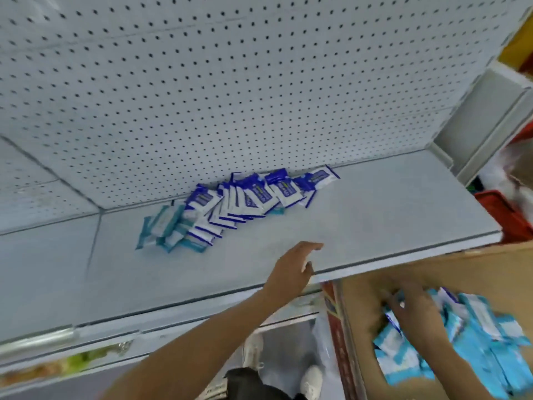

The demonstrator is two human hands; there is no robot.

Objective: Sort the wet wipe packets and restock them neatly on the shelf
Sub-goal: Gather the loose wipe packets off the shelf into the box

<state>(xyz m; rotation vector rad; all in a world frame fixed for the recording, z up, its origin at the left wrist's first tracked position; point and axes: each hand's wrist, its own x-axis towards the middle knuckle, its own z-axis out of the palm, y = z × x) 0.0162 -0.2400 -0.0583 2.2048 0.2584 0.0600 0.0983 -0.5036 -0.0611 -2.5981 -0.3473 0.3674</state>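
Dark blue and white wet wipe packets (253, 194) lie in a leaning row at the back of the grey shelf (360, 226). Teal packets (164, 229) sit at the row's left end. My left hand (297, 267) hovers over the shelf's front edge with straight fingers and holds nothing. My right hand (409, 307) reaches down into a cardboard box (363, 327) among light blue packets (484, 342); it is blurred, so its hold is unclear.
A white pegboard wall (230, 82) backs the shelf. A red crate (507, 215) stands past the shelf's right end. Lower shelves (86, 350) with goods sit below left. White shoes (311, 379) show on the floor.
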